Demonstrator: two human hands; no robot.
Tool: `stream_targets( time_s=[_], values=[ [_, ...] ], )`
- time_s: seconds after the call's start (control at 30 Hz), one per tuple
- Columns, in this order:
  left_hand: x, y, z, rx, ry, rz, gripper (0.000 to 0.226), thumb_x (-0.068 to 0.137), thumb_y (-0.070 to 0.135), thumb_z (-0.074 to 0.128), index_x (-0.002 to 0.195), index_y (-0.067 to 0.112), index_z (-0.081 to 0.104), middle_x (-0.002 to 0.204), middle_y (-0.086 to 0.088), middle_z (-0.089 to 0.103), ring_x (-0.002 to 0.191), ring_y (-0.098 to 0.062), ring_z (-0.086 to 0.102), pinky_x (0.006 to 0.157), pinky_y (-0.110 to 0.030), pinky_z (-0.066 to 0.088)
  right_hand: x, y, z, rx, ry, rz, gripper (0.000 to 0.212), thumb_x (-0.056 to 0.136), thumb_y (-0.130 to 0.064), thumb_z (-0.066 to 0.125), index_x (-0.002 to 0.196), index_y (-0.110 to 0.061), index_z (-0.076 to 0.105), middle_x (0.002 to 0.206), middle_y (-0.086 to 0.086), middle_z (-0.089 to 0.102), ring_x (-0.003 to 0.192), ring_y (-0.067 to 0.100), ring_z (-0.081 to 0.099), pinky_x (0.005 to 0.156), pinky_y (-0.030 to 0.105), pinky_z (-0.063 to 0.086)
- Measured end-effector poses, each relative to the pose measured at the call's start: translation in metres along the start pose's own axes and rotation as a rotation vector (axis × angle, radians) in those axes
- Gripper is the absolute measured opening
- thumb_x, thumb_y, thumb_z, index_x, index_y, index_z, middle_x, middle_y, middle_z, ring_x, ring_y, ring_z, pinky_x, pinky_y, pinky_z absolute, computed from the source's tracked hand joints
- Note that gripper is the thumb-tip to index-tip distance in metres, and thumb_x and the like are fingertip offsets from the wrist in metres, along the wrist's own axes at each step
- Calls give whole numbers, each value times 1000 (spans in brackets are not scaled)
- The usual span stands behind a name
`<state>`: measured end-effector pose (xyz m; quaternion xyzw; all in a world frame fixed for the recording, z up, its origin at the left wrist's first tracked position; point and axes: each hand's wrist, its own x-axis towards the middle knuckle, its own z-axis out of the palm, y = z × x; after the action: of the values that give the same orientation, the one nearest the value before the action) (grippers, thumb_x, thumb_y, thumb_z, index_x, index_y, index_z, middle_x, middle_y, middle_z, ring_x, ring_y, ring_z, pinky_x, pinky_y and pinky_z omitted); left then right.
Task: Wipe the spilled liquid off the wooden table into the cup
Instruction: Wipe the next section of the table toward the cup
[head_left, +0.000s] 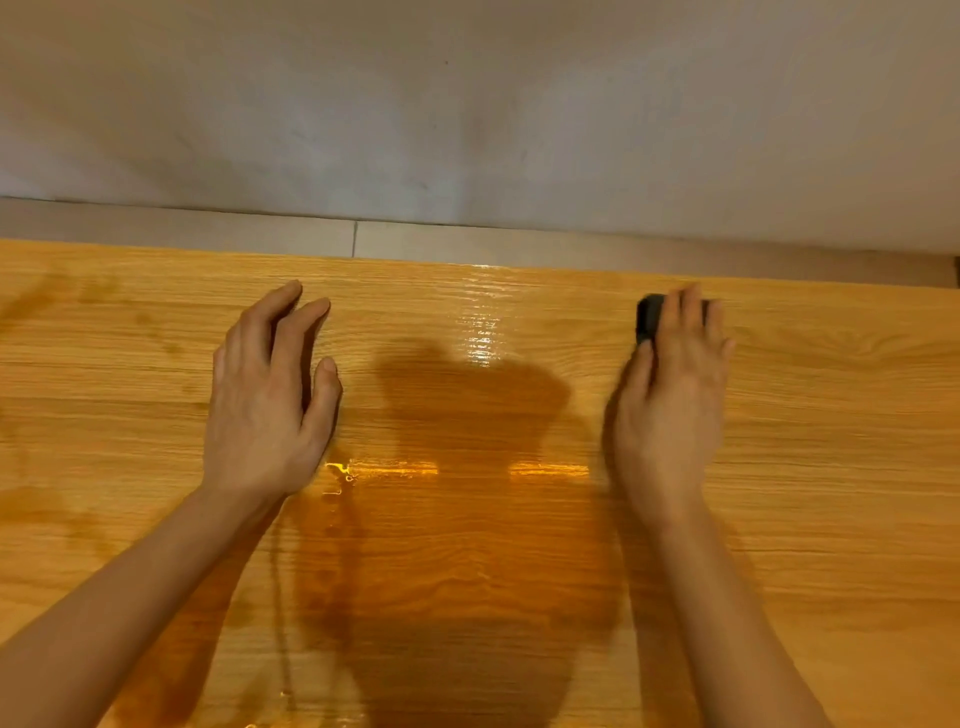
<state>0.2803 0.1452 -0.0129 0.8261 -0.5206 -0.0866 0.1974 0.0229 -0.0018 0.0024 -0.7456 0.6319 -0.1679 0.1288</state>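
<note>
Spilled liquid (447, 519) lies as a wide shiny sheet on the wooden table (841, 467), running from the middle toward the near edge between my two arms. My left hand (270, 400) hovers or rests flat at the spill's left edge, fingers relaxed and holding nothing. My right hand (675, 395) lies over a small black object (649, 314) near the table's far edge, fingers extended over it with the thumb beside it; most of that object is hidden under the hand. No cup is in view.
The table's far edge (467, 262) runs across the view, with a tiled floor strip (208, 228) and a pale wall (467, 104) beyond. Fainter wet smears (62, 312) mark the wood at the far left.
</note>
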Motion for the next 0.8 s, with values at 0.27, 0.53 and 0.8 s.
stream_targets(
  time_s=[0.27,0.53,0.8],
  values=[
    [0,4,-1,17,2,-27,50,98,27,44,145,11,47,153,-10,39,141,-28,38,114,-41,29,-18,-138,68,86,-263,-547,54,97,-10,52,148,-10,34,158,7,28,149,25,18,120,38,7],
    [2,1,0,-1,-2,-40,49,97,25,47,144,10,48,153,-10,39,141,-28,37,114,-38,27,40,-5,19,60,-103,-166,44,103,-11,40,147,-7,37,157,9,30,149,28,16,121,44,3],
    [1,3,-1,14,-3,-34,48,98,26,47,143,10,48,153,-11,39,140,-28,38,113,-28,22,26,-120,80,57,-45,-573,27,94,-18,56,115,-6,67,110,11,71,107,28,65,110,41,37]
  ],
)
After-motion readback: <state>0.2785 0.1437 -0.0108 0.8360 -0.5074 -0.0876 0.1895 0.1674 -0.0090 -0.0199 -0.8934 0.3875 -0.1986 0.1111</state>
